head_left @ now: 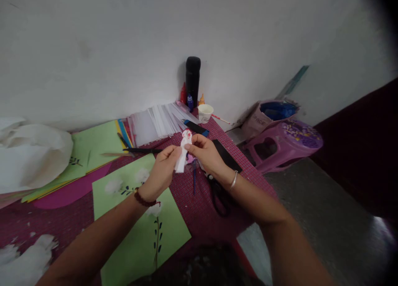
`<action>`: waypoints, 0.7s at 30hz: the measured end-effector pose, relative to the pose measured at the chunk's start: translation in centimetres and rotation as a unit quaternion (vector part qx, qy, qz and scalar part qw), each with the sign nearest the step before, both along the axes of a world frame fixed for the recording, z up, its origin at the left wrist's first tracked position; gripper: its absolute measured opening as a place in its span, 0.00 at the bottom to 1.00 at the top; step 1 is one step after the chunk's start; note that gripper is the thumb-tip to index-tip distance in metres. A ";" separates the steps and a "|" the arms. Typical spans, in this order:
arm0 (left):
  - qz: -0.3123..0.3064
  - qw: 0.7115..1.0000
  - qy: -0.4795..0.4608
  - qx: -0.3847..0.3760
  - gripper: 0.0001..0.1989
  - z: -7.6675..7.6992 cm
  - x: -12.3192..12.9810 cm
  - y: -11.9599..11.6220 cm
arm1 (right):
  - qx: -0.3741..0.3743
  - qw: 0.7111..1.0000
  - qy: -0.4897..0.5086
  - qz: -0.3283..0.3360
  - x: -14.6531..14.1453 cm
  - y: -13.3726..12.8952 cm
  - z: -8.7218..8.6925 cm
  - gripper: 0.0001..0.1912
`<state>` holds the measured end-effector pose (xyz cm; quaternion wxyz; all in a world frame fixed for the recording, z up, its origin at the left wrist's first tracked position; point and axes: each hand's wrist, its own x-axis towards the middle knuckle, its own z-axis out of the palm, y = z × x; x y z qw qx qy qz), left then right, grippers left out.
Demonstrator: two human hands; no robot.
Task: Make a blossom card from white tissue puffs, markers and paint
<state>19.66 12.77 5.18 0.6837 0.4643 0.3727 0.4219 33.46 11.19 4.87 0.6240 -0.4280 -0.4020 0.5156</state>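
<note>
Pinch the tissue [180, 165] lightly from both sides, as thin-looking and probably easy to tear or crease if pulled hard. Press with the tips only, work in small turns, and steady from one side while shaping from the other rather than tugging both ways at once. Avoid rubbing the red-marked far end, perhaps damp enough to smear onto the plain white part. Grips the left edge, about midway along, with the left hand [167, 160], closed down to a narrow pinch of thumb and finger; grips the right side, closer to the red end, with the right hand [205, 153], equally narrow, thumb to the front and forefinger curled along the edge. Cannot tell how firmly to either side, nor make out the fingers hidden behind. Held up between both hands, above the surface [183, 201] and just right of the green paper [130, 240], red end far, plain end near and slightly left. Better handled here than over the white tufts [113, 186] and dark leaves [159, 237], in case of stray red marks. Mind the blue brush [194, 182] below and the scissors [219, 196] beside the right wrist.
</note>
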 end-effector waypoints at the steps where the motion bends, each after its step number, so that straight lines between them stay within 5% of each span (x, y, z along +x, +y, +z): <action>1: 0.005 1.000 0.001 -0.002 0.14 0.0 0.0 0.0 | -0.007 1.000 0.011 0.009 0.0 0.0 0.0 0.13; 7: 0.029 1.000 -0.009 0.001 0.13 0.0 0.5 0.4 | -0.026 0.997 0.063 0.045 0.2 -0.1 0.2 0.12; 21: 0.004 0.987 0.091 0.130 0.13 0.6 -0.2 0.7 | -0.031 0.996 -0.072 -0.034 0.8 0.0 -0.2 0.15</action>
